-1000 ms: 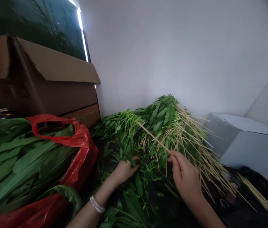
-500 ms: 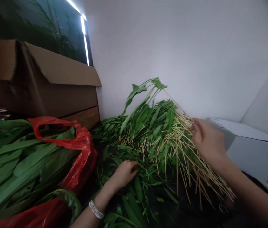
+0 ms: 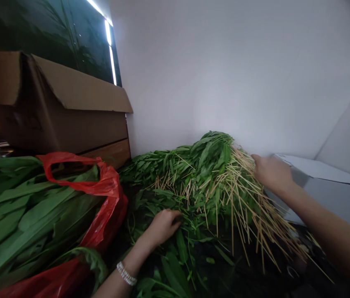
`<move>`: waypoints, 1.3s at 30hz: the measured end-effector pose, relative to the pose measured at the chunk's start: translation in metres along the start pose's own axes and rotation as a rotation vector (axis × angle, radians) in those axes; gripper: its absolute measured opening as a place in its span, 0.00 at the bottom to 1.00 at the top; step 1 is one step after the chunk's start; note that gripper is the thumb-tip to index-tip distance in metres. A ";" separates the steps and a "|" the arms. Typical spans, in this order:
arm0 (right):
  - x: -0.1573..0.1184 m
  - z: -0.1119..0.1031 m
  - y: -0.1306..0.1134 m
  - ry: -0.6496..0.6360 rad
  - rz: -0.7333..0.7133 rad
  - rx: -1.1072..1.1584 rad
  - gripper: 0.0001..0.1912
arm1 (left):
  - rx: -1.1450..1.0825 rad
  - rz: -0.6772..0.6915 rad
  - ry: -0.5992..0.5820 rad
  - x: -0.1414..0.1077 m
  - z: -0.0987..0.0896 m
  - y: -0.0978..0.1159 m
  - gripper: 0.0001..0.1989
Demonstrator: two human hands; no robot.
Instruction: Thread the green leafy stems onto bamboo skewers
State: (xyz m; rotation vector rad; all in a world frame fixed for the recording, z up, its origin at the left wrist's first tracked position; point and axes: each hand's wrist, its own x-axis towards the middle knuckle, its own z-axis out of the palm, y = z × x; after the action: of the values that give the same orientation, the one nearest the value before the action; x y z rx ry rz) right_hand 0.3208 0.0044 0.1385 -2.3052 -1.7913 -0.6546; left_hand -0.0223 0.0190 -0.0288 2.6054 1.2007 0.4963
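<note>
In the head view, the fingertips of the right hand [image 3: 271,171] are turned away, so I cannot tell whether they grip a stick or merely touch the bundle of thin sticks [image 3: 243,163] beside them. The left hand [image 3: 162,225] is loosely curled over loose leaves [image 3: 175,271] on the dark surface [image 3: 221,283], and whether it pinches one is hidden too. That surface's near edge is cut off, and its right near corner is lost in gloom (something ring-shaped [image 3: 292,272] shows there, hard to make out).

Two hands, one pale bracelet [image 3: 126,274] on the left wrist, one red bag [image 3: 109,186], two boxes; the sticks overlap too much to count. They fan toward the right near corner from the heap of leaves [image 3: 213,151], which lies along the back edge against the white wall [image 3: 224,70].

At the left edge, the bag, cut off, spills broad leaves [image 3: 38,215]; behind it stands the open cardboard box [image 3: 84,128]. The right forearm crosses in front of the white box [image 3: 333,200].
</note>
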 end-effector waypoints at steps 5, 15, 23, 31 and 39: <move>-0.011 -0.009 -0.001 0.031 -0.001 -0.046 0.17 | 0.015 -0.002 -0.002 0.001 -0.001 0.001 0.12; -0.080 -0.023 -0.005 0.674 -0.184 -0.018 0.14 | 0.032 0.024 0.007 0.002 0.000 0.000 0.11; -0.138 0.019 -0.030 0.565 -0.533 0.036 0.12 | 0.071 0.006 0.030 0.003 -0.002 -0.001 0.11; -0.164 0.050 -0.067 0.367 -0.563 0.224 0.14 | 0.163 -0.094 0.103 0.003 -0.007 -0.005 0.16; -0.196 0.053 -0.081 0.239 -0.649 0.280 0.14 | 0.216 -0.214 0.315 0.004 -0.009 -0.012 0.27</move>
State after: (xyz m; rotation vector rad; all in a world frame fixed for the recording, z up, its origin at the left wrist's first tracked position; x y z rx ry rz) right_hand 0.2195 -0.1269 -0.0039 -1.3900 -2.3253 -0.6655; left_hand -0.0314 0.0299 -0.0237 2.5937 1.6979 0.7950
